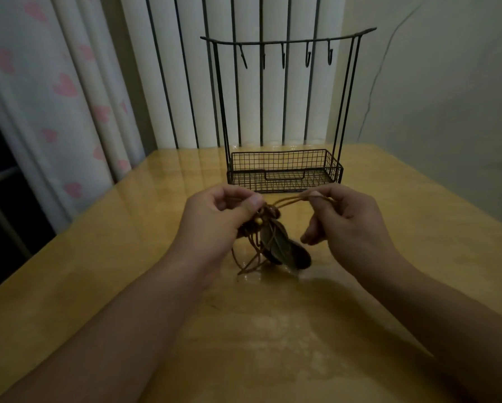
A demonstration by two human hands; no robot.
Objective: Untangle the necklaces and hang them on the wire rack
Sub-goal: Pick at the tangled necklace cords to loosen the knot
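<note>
Mid-tabletop (98, 286), both hands pinched soft, light necklaces (268, 237): left hand (217, 219) at the knot, right hand (342, 219) gripping cord (best hold).

No text, label, brand, number or sign can be read anywhere in the view. No lettering is seen on the wire rack (284, 170) at the far side of the worktop (98, 271). Only pink heart shapes are printed on the curtain (63, 85) at the far left, and these are a pattern, not writing. Nothing legible is made out on the necklaces (275, 242), which are dim and partly blurred.
</note>
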